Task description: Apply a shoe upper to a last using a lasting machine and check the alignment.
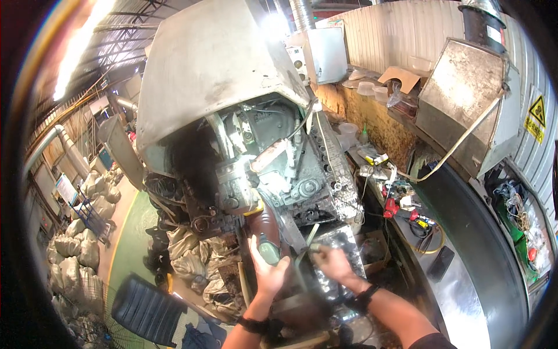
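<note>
My left hand (268, 274) is wrapped round a green, rounded, bottle-like piece (268, 250), just below a brown cylinder (263, 225) on the machine. My right hand (333, 263) is closed, its fingertips pinched at a small greenish thing blurred by motion. Close above those fingertips, a pale narrow strip (313, 234) slants upward; I cannot tell whether it is part of what I hold. Both hands are over the front of a large grey machine (279, 157) with a raised white hood (209, 70). Shiny metal sheeting (340, 247) lies behind my right hand.
At the right, a bench holds a red tool (391, 207), a black phone (440, 263) and cables beside a dark conveyor belt (474, 232). A black padded chair (145, 308) stands at the lower left. Filled sacks (189, 256) lie left of the machine. A metal box (459, 99) stands upper right.
</note>
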The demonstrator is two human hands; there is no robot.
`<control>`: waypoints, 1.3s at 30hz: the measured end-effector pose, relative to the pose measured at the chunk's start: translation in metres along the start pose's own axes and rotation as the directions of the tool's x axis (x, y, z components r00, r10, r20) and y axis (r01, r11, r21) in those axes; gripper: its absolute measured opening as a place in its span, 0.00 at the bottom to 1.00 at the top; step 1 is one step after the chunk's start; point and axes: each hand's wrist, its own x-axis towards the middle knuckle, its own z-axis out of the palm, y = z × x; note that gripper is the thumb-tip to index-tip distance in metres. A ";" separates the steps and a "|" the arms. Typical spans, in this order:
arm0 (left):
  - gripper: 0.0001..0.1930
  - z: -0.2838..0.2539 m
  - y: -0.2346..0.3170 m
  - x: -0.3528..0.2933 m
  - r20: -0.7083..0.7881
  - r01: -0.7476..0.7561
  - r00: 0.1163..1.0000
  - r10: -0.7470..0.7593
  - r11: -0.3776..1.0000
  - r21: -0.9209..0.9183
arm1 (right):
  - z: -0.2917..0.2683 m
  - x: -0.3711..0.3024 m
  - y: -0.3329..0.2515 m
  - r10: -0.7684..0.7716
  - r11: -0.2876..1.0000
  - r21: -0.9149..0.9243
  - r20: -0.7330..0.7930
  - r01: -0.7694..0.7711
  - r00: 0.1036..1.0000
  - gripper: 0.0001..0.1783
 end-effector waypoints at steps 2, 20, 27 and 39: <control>0.53 0.000 0.002 0.001 -0.001 -0.011 1.000 0.011 1.000 0.009 | 0.001 0.000 0.004 -0.018 1.000 -0.005 -0.020 0.018 1.000 0.19; 0.20 -0.005 0.090 0.071 -0.133 0.164 0.986 -0.097 0.576 0.801 | 0.002 0.002 0.005 0.014 0.998 0.062 -0.024 -0.013 1.000 0.15; 0.20 -0.012 0.081 0.066 -0.115 0.107 0.993 -0.026 0.618 0.779 | 0.001 0.003 -0.002 0.024 0.994 0.107 -0.017 -0.022 1.000 0.14; 0.30 -0.015 0.083 0.036 0.061 -0.042 0.998 -0.006 0.651 0.758 | -0.002 0.001 -0.011 0.022 0.998 0.055 -0.025 -0.021 0.999 0.14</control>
